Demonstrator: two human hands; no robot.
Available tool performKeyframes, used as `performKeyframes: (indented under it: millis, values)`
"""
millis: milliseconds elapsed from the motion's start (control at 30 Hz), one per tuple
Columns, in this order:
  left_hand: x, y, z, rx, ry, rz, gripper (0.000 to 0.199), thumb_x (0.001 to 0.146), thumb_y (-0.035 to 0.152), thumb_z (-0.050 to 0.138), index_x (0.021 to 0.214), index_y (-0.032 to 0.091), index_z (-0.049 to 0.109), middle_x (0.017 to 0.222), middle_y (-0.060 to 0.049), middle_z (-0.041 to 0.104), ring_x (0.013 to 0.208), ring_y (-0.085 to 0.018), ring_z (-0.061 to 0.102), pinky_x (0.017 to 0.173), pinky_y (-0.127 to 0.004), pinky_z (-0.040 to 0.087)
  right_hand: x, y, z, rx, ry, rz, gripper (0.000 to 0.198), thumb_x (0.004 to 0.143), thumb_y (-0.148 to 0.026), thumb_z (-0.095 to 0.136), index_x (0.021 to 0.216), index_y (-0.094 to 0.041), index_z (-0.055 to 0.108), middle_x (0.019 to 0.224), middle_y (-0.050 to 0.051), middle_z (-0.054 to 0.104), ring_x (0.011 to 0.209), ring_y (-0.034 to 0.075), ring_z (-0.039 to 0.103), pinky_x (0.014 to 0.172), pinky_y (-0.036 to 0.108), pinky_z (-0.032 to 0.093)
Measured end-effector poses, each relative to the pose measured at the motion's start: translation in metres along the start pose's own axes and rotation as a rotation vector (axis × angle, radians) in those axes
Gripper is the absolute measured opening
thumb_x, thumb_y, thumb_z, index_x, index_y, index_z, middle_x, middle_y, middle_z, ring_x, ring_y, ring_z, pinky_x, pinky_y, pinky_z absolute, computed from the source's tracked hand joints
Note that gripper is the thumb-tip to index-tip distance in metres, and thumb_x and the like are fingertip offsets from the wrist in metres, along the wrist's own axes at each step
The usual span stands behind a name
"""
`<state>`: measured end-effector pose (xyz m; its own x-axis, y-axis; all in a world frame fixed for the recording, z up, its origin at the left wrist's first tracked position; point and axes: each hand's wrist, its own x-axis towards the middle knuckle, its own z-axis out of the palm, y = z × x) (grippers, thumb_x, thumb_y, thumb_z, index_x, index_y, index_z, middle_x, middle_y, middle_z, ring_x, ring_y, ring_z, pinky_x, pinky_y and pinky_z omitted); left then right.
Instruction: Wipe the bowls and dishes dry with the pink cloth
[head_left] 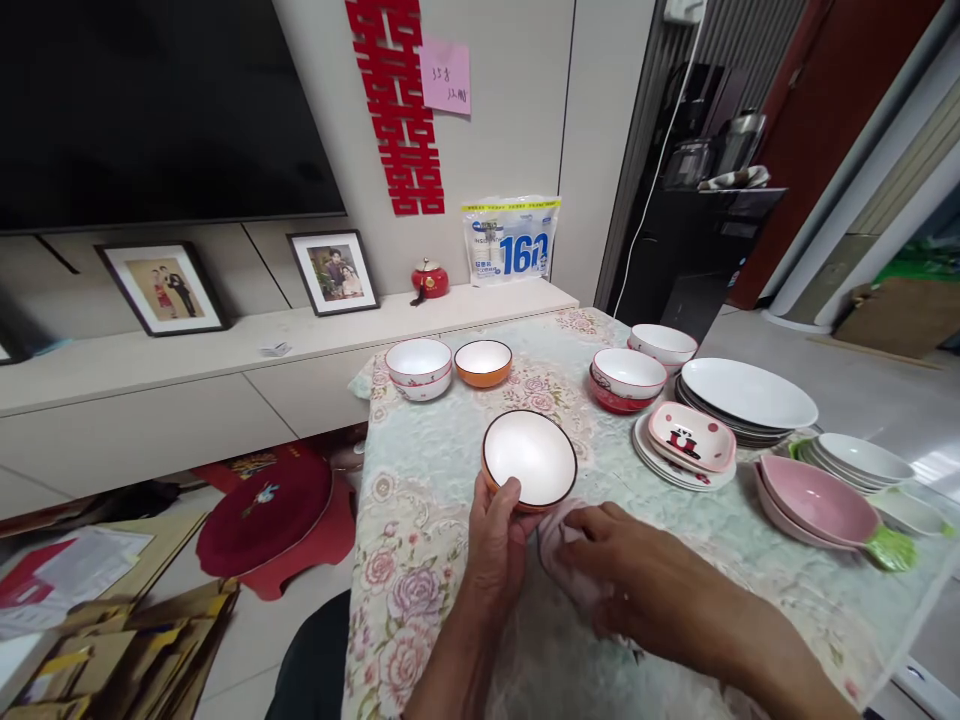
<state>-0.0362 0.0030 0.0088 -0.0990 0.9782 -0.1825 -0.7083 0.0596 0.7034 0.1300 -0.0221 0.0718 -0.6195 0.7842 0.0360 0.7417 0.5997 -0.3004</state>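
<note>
A bowl, white inside with a dark rim and an orange outside, is gripped by my left hand, thumb over its near rim. My right hand is closed on a pale pinkish cloth just beside the bowl's lower right side. Whether the cloth touches the bowl I cannot tell. Beyond the held bowl, a matching orange bowl stands on the flowered tablecloth. To its left are two stacked white bowls with a red rim.
On the right are red-rimmed bowls, a stack of large plates, a cat-patterned dish, pink dishes and small pale bowls. A low cabinet runs behind the table. A red stool stands at the left.
</note>
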Motion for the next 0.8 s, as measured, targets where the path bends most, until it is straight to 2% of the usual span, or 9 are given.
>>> performKeyframes:
  millis: [100,200,300,400,500,600,700,800]
  values:
    - [-0.003,0.000,0.003,-0.023,-0.038,0.022,0.065,0.079,0.033,0.072,0.138,0.022,0.045,0.133,-0.013,0.061,0.110,-0.030,0.066,0.091,-0.049,0.056,0.004,0.008,0.009,0.143,-0.176,0.059,0.040,0.068,0.000,0.067,0.096,-0.027,0.072,0.106,0.003,0.065,0.084,0.017,0.063,0.062,0.024,0.042]
    - [-0.006,0.000,0.006,-0.041,-0.063,0.039,0.071,0.079,0.034,0.072,0.143,0.026,0.042,0.139,-0.013,0.059,0.118,-0.031,0.063,0.094,-0.049,0.055,0.000,0.025,-0.005,0.345,-0.173,-0.004,0.042,0.070,0.004,0.062,0.096,-0.027,0.072,0.101,0.000,0.068,0.091,0.016,0.064,0.075,0.024,0.047]
    - [-0.007,0.000,0.006,-0.024,-0.129,0.005,0.080,0.076,0.036,0.076,0.147,0.026,0.041,0.141,-0.014,0.057,0.122,-0.034,0.060,0.095,-0.048,0.054,-0.012,0.041,-0.033,0.472,-0.049,-0.058,0.038,0.081,-0.007,0.063,0.111,-0.031,0.070,0.112,0.000,0.070,0.105,0.019,0.064,0.091,0.029,0.048]
    - [-0.008,-0.001,0.006,0.007,-0.226,-0.062,0.084,0.075,0.037,0.078,0.149,0.026,0.040,0.143,-0.014,0.057,0.124,-0.035,0.058,0.096,-0.047,0.053,-0.015,0.046,-0.044,0.456,0.233,-0.010,0.034,0.089,-0.019,0.061,0.121,-0.030,0.066,0.119,0.004,0.069,0.110,0.023,0.064,0.094,0.036,0.051]
    - [-0.011,-0.005,0.007,0.044,-0.311,-0.102,0.076,0.078,0.035,0.076,0.147,0.025,0.045,0.143,-0.012,0.057,0.128,-0.035,0.055,0.101,-0.045,0.050,-0.003,0.043,-0.026,0.303,0.455,-0.063,0.036,0.092,-0.014,0.054,0.126,-0.024,0.060,0.124,0.009,0.067,0.114,0.025,0.062,0.098,0.042,0.050]
    - [-0.014,-0.007,0.008,0.058,-0.403,-0.109,0.070,0.079,0.032,0.075,0.143,0.022,0.050,0.143,-0.012,0.058,0.133,-0.035,0.051,0.106,-0.044,0.046,0.016,0.039,0.003,0.077,0.487,-0.077,0.034,0.093,-0.006,0.046,0.121,-0.020,0.061,0.129,0.013,0.062,0.118,0.027,0.057,0.097,0.043,0.051]
    - [-0.016,-0.009,0.008,0.083,-0.432,-0.089,0.073,0.075,0.031,0.078,0.142,0.022,0.051,0.143,-0.012,0.058,0.135,-0.036,0.049,0.109,-0.045,0.043,0.028,0.034,0.024,-0.064,0.385,0.013,0.025,0.092,-0.007,0.048,0.110,-0.016,0.062,0.120,0.015,0.060,0.110,0.027,0.057,0.087,0.040,0.053]
    - [-0.017,-0.010,0.006,0.112,-0.382,-0.055,0.079,0.071,0.029,0.082,0.143,0.023,0.049,0.146,-0.011,0.056,0.138,-0.035,0.046,0.112,-0.045,0.039,0.031,0.028,0.031,-0.030,0.227,0.081,0.020,0.085,-0.002,0.051,0.095,-0.015,0.062,0.104,0.011,0.061,0.094,0.024,0.058,0.078,0.035,0.051]
